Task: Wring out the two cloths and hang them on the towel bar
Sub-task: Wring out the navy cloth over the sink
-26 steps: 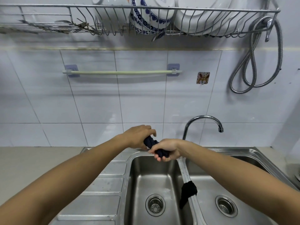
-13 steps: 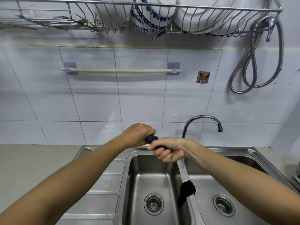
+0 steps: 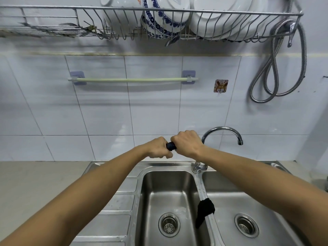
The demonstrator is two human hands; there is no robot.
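A dark blue cloth [image 3: 171, 146] is rolled tight between my fists, only a short stub of it showing. My left hand [image 3: 158, 147] grips its left end and my right hand [image 3: 187, 144] grips its right end, both above the back rim of the left sink basin. A second cloth, black [image 3: 204, 211], hangs draped over the divider between the two basins. The pale towel bar [image 3: 132, 79] is fixed on the tiled wall above and to the left, with nothing on it.
A double steel sink [image 3: 152, 165] lies below my arms, with a curved tap [image 3: 221, 133] behind the divider. A wire dish rack [image 3: 159, 13] holding bowls and plates runs overhead. A coiled metal hose [image 3: 276, 77] hangs at the right. A grey counter [image 3: 35, 183] extends left.
Both hands have risen from over the sink to in front of the wall tiles, my right fist turning over on top of the cloth. Less of the cloth shows now.
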